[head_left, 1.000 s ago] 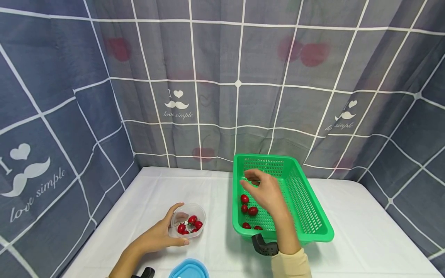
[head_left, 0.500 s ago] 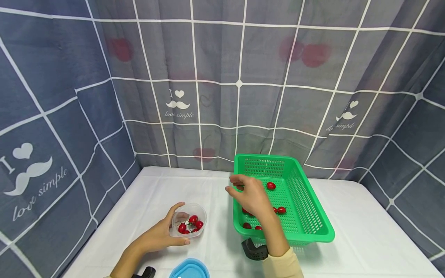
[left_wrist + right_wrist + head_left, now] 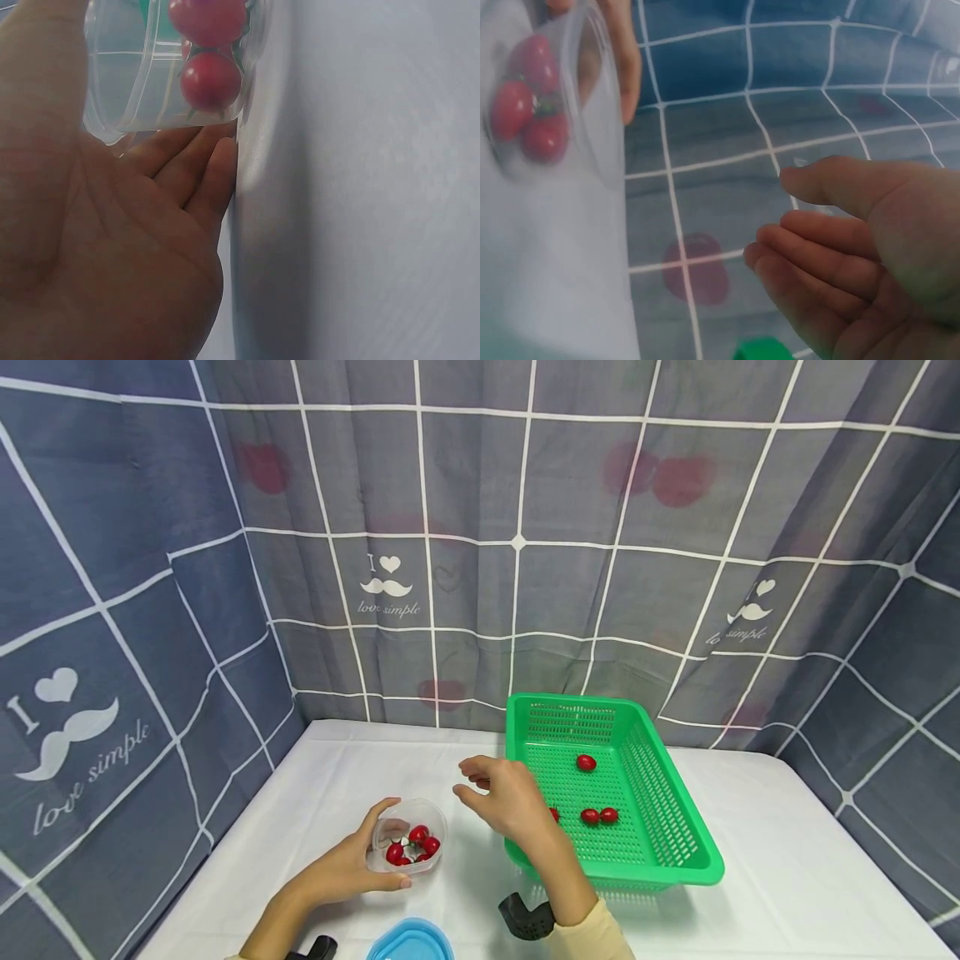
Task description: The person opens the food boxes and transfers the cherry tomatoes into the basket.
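In the head view my left hand [image 3: 341, 864] grips a small clear plastic container [image 3: 433, 814] from its left side, thumb in front and fingers behind. Several red cherry tomatoes [image 3: 394, 853] with green stems lie at the container's bottom. The left wrist view shows the container's clear wall [image 3: 116, 82] and the tomatoes [image 3: 211, 81] through it. My right hand [image 3: 506, 797] is in the air between the green basket and the container, fingers loosely bent. In the right wrist view a gap shows between thumb and fingers, with nothing in it.
A green plastic basket [image 3: 671, 802] stands at right on the white-covered table [image 3: 360, 760], with several cherry tomatoes [image 3: 587, 763] inside. A blue lid [image 3: 411, 941] lies at the front edge. Grey checked curtains [image 3: 472, 585] enclose the back and sides.
My right hand has moved left from over the basket to past its left rim, uncovering tomatoes in the basket. My left hand and the container have kept their place.
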### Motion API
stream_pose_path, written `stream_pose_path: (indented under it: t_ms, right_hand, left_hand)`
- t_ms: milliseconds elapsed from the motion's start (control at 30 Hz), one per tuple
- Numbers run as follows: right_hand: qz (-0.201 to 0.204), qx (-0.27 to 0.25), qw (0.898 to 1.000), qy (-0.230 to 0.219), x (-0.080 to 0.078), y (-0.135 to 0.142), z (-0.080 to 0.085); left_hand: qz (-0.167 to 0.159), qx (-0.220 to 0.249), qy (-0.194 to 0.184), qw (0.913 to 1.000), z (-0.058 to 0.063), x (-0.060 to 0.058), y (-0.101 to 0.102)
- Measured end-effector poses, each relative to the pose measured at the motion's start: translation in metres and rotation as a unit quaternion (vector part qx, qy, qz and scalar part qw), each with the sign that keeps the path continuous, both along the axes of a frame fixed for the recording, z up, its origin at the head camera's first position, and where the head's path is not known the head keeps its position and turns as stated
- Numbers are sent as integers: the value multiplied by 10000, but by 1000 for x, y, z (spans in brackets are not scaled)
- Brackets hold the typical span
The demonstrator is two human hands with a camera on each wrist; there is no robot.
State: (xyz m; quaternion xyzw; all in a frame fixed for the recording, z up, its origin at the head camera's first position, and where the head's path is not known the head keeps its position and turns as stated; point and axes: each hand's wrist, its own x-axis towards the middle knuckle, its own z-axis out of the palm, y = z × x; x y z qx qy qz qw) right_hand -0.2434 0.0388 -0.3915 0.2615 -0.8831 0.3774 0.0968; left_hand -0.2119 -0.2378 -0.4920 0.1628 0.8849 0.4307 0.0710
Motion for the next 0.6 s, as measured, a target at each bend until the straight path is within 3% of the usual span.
stream_pose_path:
  t_ms: [333, 600]
  right_hand:
    - [300, 384, 9985, 238, 3, -23, -12]
    - [450, 629, 9970, 81, 7, -42, -25]
  left_hand:
    - [-44, 53, -4, 10000, 1, 1, -1]
    - [-123, 78, 6, 9999, 0, 1, -1]
